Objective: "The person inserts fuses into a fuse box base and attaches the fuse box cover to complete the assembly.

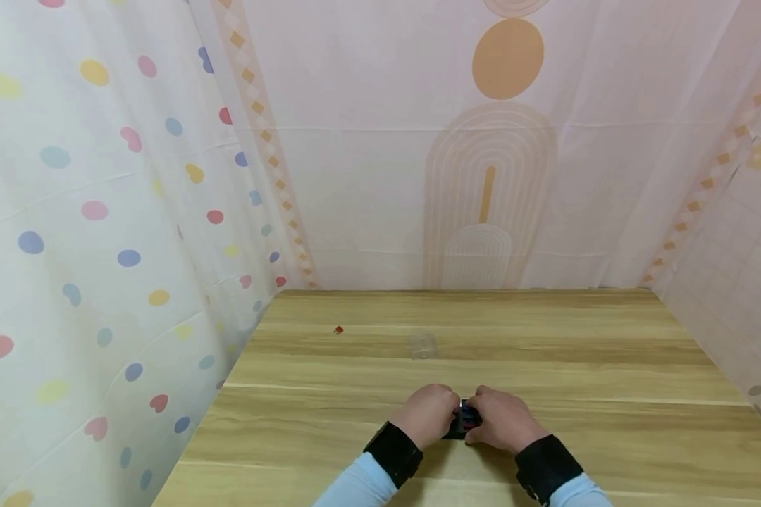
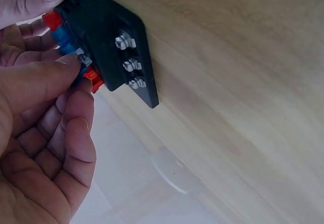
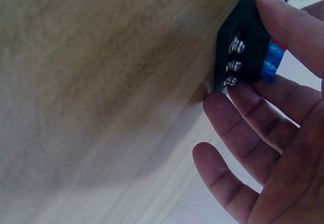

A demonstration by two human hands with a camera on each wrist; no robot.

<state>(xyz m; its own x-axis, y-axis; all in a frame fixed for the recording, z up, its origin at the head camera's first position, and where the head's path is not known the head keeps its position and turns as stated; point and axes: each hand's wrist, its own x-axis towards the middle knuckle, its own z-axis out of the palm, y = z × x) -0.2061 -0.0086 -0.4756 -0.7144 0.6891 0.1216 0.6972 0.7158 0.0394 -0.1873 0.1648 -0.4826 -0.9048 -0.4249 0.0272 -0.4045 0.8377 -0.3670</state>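
A black fuse block with metal screw terminals along its side lies on the wooden table between both hands. Blue and red blade fuses show along its top in the left wrist view. My left hand pinches a blue blade fuse between thumb and forefinger, its metal prongs showing close over the block. With thumb on one end and fingertips at the other, my right hand grips the fuse block. Its two outer fingers extend away from the block.
A small red piece lies toward the back left of the table. Beyond the hands is a clear plastic cover. Patterned curtains enclose the table at the back and sides.
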